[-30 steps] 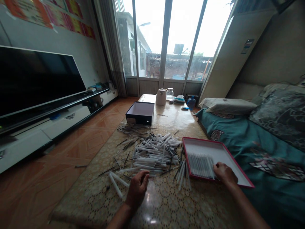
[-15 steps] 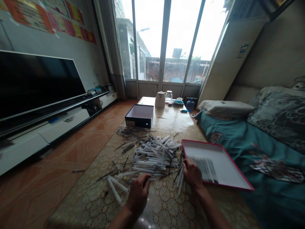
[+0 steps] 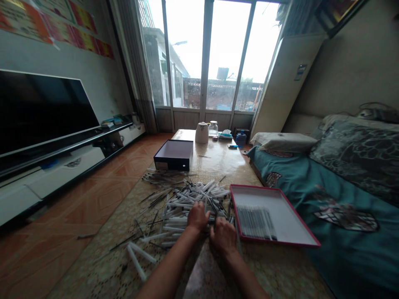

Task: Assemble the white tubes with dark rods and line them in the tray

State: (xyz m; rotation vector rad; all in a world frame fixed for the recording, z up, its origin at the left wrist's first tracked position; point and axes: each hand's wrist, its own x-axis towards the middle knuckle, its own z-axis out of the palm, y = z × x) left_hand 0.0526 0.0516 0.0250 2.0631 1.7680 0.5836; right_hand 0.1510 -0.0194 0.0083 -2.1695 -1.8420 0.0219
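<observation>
A heap of white pen barrels [image 3: 176, 220] mixed with thin dark refills [image 3: 157, 199] lies across the patterned table. My left hand [image 3: 198, 216] is over the front right part of the heap with its fingers curled down. Close beside it, lower and to the right, my right hand [image 3: 223, 236] is closed, its thumb side towards the left hand. What the fingers of either hand hold is hidden. Right of the hands lies a shallow white box lid [image 3: 289, 216] with a pink-red rim. A neat row of pens [image 3: 254, 220] rests in its left half.
Behind the heap stands an open dark box [image 3: 173, 164]. A white kettle [image 3: 202, 133], a glass jar [image 3: 213, 128] and a tissue pack [image 3: 225, 135] are at the table's far end. A sofa [image 3: 299, 195] borders the right side; a TV cabinet [image 3: 62, 174] stands left.
My left hand has moved forward and right onto the heap. My right hand has come left from the lid's edge, so both hands are now close together. The view has turned slightly right.
</observation>
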